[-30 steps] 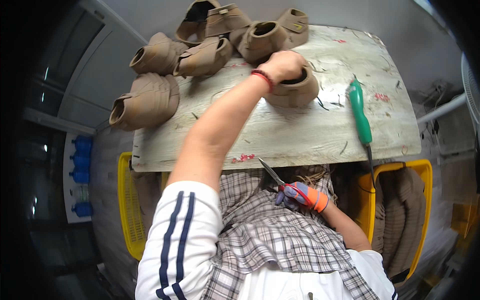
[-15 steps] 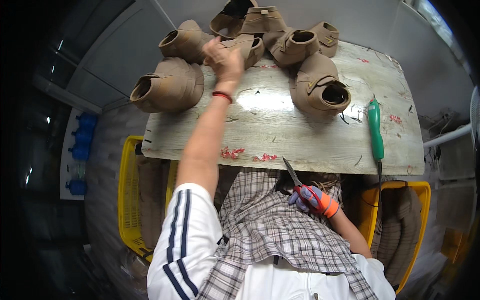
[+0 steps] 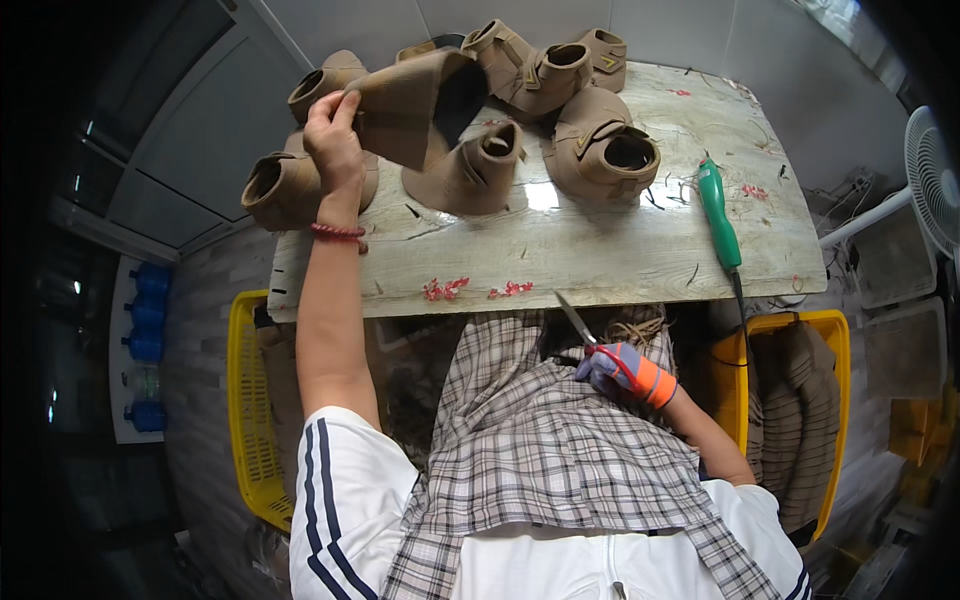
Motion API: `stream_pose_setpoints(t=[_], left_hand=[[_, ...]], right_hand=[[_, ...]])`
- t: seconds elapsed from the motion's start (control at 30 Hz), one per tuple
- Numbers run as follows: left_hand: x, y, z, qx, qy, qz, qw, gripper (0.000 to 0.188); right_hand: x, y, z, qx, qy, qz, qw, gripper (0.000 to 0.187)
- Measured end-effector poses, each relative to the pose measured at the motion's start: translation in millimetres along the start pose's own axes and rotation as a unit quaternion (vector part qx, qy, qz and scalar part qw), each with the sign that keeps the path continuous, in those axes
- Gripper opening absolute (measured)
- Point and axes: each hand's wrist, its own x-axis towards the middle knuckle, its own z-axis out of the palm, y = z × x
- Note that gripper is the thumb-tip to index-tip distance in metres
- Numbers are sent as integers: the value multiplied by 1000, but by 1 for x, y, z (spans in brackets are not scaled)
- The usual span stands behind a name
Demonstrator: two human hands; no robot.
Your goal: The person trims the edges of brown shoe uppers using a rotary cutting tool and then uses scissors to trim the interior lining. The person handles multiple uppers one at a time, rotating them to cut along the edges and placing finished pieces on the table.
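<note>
Left hand [image 3: 335,142] pinches flared brown fabric piece [image 3: 403,108] over pale wood-grain table [image 3: 460,258]; purple-orange-gloved right hand [image 3: 614,370] holds red-handled metal scissors [image 3: 576,320].

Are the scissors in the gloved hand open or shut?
The scissors look shut: they taper to one narrow point beyond the gloved right hand, with no gap showing.

In the upper left, the left hand [image 3: 335,138] is hiding part of a stacked cuff [image 3: 275,195], while the raised brown cuff [image 3: 400,108] is covering much of a farther cuff [image 3: 412,50]. Right of centre, the gloved right hand [image 3: 622,374] is partly obscuring the scissors [image 3: 590,344]. The right edge is cropping the white fan [image 3: 932,175].
</note>
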Motion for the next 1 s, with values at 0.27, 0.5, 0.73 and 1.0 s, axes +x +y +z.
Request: stream_pose_setpoints(t=[0.27,0.5,0.73,1.0], left_hand=[[-89,106,-59,-319,0,-291,902,24],[-198,84,-172,-472,-6,-479,740,32],[-275,59,-149,-289,19,-628,723,18],[-248,59,-114,307,-343,-493,738,11]], right_hand=[[3,13,-1,25,46,3,999,50],[28,-89,6,-68,47,265,961,38],[95,-97,-29,5,117,148,982,40],[10,-43,-43,-189,226,109,949,44]])
